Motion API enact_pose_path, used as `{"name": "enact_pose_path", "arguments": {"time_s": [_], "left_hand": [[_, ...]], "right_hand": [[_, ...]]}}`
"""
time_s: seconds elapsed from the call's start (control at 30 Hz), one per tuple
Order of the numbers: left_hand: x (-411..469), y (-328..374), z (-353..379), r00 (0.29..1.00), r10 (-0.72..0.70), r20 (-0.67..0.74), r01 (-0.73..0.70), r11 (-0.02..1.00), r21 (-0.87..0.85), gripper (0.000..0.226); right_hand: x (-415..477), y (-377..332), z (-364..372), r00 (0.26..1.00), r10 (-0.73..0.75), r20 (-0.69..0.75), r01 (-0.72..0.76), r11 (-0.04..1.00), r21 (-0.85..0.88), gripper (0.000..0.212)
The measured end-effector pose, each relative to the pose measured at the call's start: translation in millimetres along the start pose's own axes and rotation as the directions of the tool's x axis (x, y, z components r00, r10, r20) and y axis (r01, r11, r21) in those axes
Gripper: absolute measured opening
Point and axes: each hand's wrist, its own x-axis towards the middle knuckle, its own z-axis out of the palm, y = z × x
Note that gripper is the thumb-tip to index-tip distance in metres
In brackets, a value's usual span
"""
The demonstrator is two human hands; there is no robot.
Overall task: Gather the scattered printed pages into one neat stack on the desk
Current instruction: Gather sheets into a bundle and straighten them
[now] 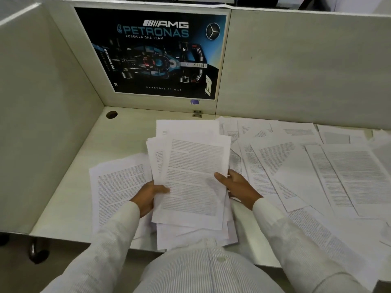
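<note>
A pale, matte laminate desk (127, 127) sits boxed in by cream cubicle partitions (296, 70); nearest the camera, two finely striped white sleeves (118, 233) reach over its front edge. The left hand (151, 194) pinches the left margin of a sheaf of printed pages (194, 176), thumb laid on top and fingers tucked beneath; the right hand (237, 186) clamps the right margin the same way, thumb over the text. Gripping both sides probably lets the person square the edges, since the sheets are fanned and skewed, their corners poking out at the top and bottom of the sheaf; the paper is thin and limp, bowing slightly between the hands. It is held low over the desk's front.

Left of the sheaf a single page (118, 187) lies flat and tilted; right of it, loose pages (317, 166) overlap in a broad drift, uncollected, so the gathering looks roughly midway. Beyond the sheaf are a round cable hole (111, 114) and a small metal bracket (197, 113); farther back, a glossy dark racing-car poster (160, 53) is fixed to the partition.
</note>
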Motion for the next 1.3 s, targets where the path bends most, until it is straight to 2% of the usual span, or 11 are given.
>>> {"name": "enact_pose_path", "arguments": {"time_s": [0.13,0.27,0.4,0.63,0.73,0.8,0.9,1.0,1.07,1.13,1.3], "left_hand": [[1.3,17.1,19.2,0.998,-0.014,0.057,0.005,0.989,0.149,0.050],[8.2,29.3,35.3,0.995,0.099,-0.032,-0.096,0.991,0.088,0.032],[11.7,35.7,58.5,0.983,0.168,-0.069,-0.158,0.979,0.132,0.029],[5.6,81.1,74.6,0.879,0.420,-0.224,-0.417,0.907,0.065,0.029],[-5.6,113.6,82.6,0.818,0.515,-0.254,-0.527,0.849,0.026,0.018],[-14.8,131.4,87.7,0.779,0.578,-0.245,-0.593,0.805,0.015,0.017],[-31.3,151.5,99.3,0.715,0.659,-0.234,-0.680,0.733,-0.015,0.020],[-43.5,163.4,114.8,0.663,0.713,-0.228,-0.741,0.669,-0.065,0.016],[-47.6,165.2,124.4,0.653,0.720,-0.234,-0.754,0.647,-0.112,0.016],[-47.8,162.3,130.6,0.662,0.710,-0.241,-0.746,0.653,-0.127,0.021],[-40.2,145.4,135.1,0.710,0.666,-0.228,-0.690,0.723,-0.037,0.018]], "right_hand": [[3.1,-31.0,5.0,0.989,-0.141,0.035,0.139,0.989,0.054,0.051],[7.0,-43.2,3.0,0.986,-0.164,-0.043,0.168,0.978,0.122,0.038],[8.2,-47.9,7.8,0.982,-0.177,-0.060,0.184,0.973,0.138,0.050],[7.3,-51.4,-13.4,0.954,-0.208,-0.217,0.239,0.963,0.126,0.029],[6.8,-41.8,-20.2,0.933,-0.192,-0.305,0.232,0.967,0.103,0.050],[8.9,-35.7,-22.7,0.931,-0.112,-0.349,0.196,0.956,0.217,0.058],[7.6,-33.8,-19.3,0.950,0.083,-0.302,0.078,0.872,0.483,0.084],[6.8,-41.7,-10.9,0.979,0.124,-0.163,0.022,0.728,0.685,0.104],[6.1,-52.7,-2.8,0.992,0.078,-0.104,0.031,0.630,0.776,0.098],[4.3,-65.6,4.8,0.995,0.021,-0.099,0.071,0.553,0.830,0.079],[3.1,-78.6,7.7,0.993,-0.056,-0.102,0.116,0.501,0.858,0.069]]}}
